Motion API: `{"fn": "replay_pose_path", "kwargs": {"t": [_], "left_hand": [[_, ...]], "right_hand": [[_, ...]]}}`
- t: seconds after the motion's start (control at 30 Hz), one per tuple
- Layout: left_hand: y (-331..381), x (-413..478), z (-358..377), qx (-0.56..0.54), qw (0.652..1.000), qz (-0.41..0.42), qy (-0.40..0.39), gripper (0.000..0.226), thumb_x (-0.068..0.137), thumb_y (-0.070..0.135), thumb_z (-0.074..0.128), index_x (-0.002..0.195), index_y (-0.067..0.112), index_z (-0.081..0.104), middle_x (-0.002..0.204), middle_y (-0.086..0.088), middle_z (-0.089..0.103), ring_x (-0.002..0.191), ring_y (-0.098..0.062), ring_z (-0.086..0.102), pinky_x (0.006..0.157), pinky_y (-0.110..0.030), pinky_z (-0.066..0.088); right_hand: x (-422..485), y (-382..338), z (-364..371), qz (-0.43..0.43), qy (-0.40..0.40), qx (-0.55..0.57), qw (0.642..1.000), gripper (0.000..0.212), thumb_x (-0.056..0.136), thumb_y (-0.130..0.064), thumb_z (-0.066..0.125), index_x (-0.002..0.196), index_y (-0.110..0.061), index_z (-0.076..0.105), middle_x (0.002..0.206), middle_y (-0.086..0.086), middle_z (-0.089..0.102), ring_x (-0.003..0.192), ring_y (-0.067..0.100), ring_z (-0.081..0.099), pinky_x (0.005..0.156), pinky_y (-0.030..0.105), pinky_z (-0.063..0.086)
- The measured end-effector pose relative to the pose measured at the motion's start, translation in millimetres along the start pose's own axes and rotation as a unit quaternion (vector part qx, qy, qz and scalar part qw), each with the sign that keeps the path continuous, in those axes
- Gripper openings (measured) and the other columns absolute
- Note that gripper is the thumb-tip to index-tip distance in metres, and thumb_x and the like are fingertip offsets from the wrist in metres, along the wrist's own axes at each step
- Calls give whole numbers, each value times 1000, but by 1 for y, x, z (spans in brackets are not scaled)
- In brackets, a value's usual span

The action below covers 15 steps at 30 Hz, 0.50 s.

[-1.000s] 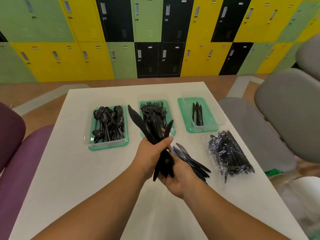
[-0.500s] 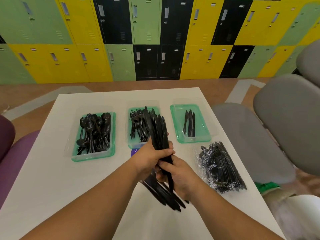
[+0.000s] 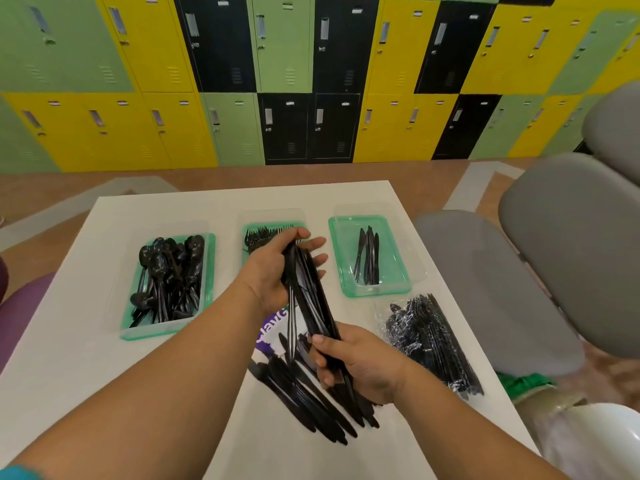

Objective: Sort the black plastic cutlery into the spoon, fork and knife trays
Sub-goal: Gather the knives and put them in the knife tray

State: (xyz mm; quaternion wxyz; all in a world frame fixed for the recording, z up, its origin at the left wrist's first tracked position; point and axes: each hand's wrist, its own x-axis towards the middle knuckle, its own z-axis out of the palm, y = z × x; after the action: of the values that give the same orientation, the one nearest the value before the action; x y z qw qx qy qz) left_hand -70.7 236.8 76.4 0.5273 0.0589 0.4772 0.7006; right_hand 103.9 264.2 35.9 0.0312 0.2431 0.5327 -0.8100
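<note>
Black plastic knife bundle (image 3: 308,296) is held up just left of the green clear plastic knife tray (image 3: 346,244), not in it. Your left hand (image 3: 273,275) pinches its far end; your right hand (image 3: 363,365) grips the near end.

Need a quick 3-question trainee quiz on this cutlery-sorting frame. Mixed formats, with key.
1. True or false: the knife tray holds fewer pieces than the spoon tray.
2. The left hand and right hand together hold: A) a single spoon, B) a bundle of knives, C) a roll of tape.
3. Fill in: the left hand partly hides the ___ tray.

Key: 1 true; 2 B; 3 fork, meaning the fork tray in the middle.
</note>
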Motion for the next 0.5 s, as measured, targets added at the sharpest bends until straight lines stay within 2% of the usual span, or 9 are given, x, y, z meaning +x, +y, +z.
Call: {"fn": "replay_pose_path", "kwargs": {"t": [0.1, 0.2, 0.3, 0.4, 0.5], "left_hand": [[-9, 2, 4, -10, 1000, 4, 3, 18, 96, 26, 47, 87, 16, 59, 89, -6, 71, 62, -20, 66, 67, -33, 54], [-21, 1, 14, -35, 999, 22, 8, 21, 101, 25, 38, 89, 19, 55, 86, -7, 68, 63, -23, 63, 69, -37, 53], [-31, 1, 24, -19, 998, 46, 27, 18, 102, 29, 38, 94, 21, 52, 80, -6, 67, 55, -21, 62, 60, -34, 56], [-34, 3, 27, 10, 995, 76, 71, 15, 101, 31, 41, 93, 23, 51, 74, -5, 58, 46, -16, 51, 49, -27, 49], [-37, 5, 31, 23, 990, 89, 107, 16, 101, 33, 40, 92, 23, 51, 73, -4, 52, 46, -14, 46, 49, -27, 46]], "right_hand": [[1, -7, -5, -4, 12, -6, 1000, 11, 99, -21, 48, 89, -16, 50, 64, 0, 51, 49, 14, 48, 56, 27, 43], [5, -13, -3, -18, 47, -21, 998, 14, 98, -25, 51, 89, -14, 51, 64, 2, 55, 48, 16, 50, 51, 27, 41], [11, -16, 1, -24, 87, -28, 995, 17, 98, -28, 50, 97, -11, 51, 60, 2, 51, 51, 17, 48, 47, 26, 38], [15, -16, 2, -16, 107, -45, 993, 22, 99, -32, 48, 110, -14, 54, 63, 1, 52, 54, 17, 47, 51, 27, 40], [15, -18, 0, -9, 113, -46, 992, 22, 99, -31, 46, 106, -13, 57, 73, 0, 59, 67, 15, 58, 63, 26, 49]]}}
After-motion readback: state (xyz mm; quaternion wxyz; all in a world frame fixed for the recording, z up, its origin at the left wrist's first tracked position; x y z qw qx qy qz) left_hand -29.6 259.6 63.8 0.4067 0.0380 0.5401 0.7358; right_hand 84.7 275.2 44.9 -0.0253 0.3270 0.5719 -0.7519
